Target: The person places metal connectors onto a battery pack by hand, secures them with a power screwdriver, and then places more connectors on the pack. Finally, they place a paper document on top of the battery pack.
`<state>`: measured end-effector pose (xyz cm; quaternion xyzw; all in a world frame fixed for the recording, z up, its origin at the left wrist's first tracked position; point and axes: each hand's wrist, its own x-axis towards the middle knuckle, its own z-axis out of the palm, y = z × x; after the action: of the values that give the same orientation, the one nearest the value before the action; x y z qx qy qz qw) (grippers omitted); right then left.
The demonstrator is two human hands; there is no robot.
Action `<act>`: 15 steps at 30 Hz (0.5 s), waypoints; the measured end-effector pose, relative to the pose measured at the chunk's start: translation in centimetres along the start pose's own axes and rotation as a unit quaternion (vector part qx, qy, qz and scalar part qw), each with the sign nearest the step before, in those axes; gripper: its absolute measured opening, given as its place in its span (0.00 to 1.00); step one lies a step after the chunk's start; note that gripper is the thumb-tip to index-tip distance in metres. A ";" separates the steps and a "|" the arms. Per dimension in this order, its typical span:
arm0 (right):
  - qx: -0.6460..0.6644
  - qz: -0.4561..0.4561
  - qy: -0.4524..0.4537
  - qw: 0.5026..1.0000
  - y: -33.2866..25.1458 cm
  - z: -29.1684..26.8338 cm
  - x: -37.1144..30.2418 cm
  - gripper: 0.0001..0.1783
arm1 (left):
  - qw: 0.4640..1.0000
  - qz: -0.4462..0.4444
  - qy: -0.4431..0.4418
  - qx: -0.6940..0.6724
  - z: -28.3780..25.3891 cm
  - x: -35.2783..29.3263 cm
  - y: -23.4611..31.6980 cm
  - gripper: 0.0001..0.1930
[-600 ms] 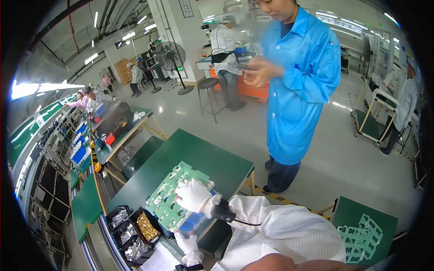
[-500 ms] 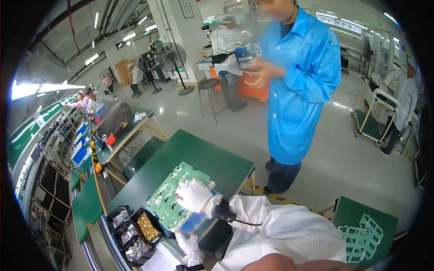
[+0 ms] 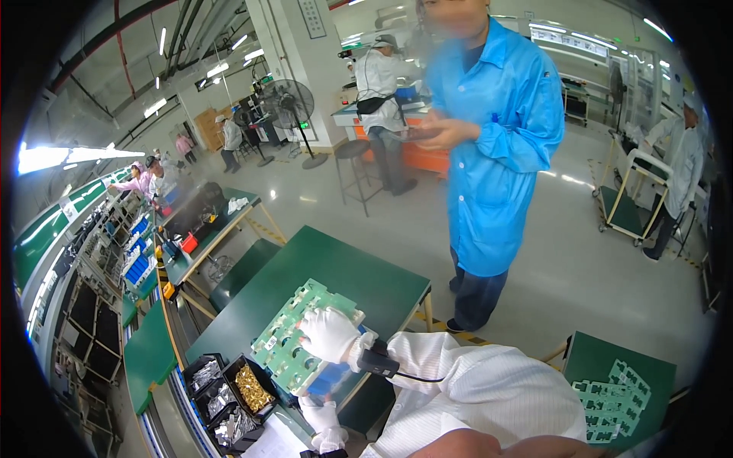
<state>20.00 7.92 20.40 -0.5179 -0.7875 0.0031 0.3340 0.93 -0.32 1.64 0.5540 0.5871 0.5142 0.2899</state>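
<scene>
The green circuit-board panel (image 3: 284,353) lies toward the near edge of the green surface (image 3: 366,267), raised at its near right corner over a blue piece (image 3: 330,377) whose full shape is hidden.

The right hand (image 3: 330,336), in a white glove, rests on the panel's upper face with its fingers bent. Whether its grip is closed on some small part there, I cannot tell. The left hand (image 3: 319,416), also gloved, is at the panel's near edge, just beside the blue piece; its fingers are partly hidden, so its grip cannot be told either.

The step in hand looks like working on or steadying the panel with 2 hands. The next move seems to call for light finger pressure and a level panel, so that nothing on it shifts.

Left of the panel stand black bins (image 3: 262,372), 1 holding gold-coloured pieces (image 3: 253,388) and 3 holding silver-coloured pieces (image 3: 233,429). A white sheet (image 3: 271,440) lies nearer, beside them. At the near right, more green panels (image 3: 609,401) lie on a 2nd surface (image 3: 655,366). Beyond the work, 1 person in a blue coat (image 3: 492,175) stands with hands together.
</scene>
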 end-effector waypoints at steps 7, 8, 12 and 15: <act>0.013 0.005 -0.005 1.000 0.0 0.3 0.1 0.16 | 0.997 0.024 0.005 -0.078 0.3 0.1 -1.1 0.32; 0.011 0.005 -0.004 1.000 0.1 0.2 0.1 0.16 | 0.996 0.025 0.007 -0.088 0.4 0.2 -0.9 0.32; 0.022 0.007 -0.003 1.000 -0.3 0.3 0.1 0.15 | 0.998 0.003 0.011 -0.057 -0.3 -0.3 -0.3 0.28; 0.017 -0.004 0.007 1.000 -0.5 0.7 0.0 0.16 | 0.998 0.027 0.051 0.003 -0.8 0.1 -2.7 0.26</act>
<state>19.25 7.89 20.01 -0.5090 -0.7872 0.0110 0.3481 -0.77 -0.06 -0.58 0.5435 0.5873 0.5479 0.2440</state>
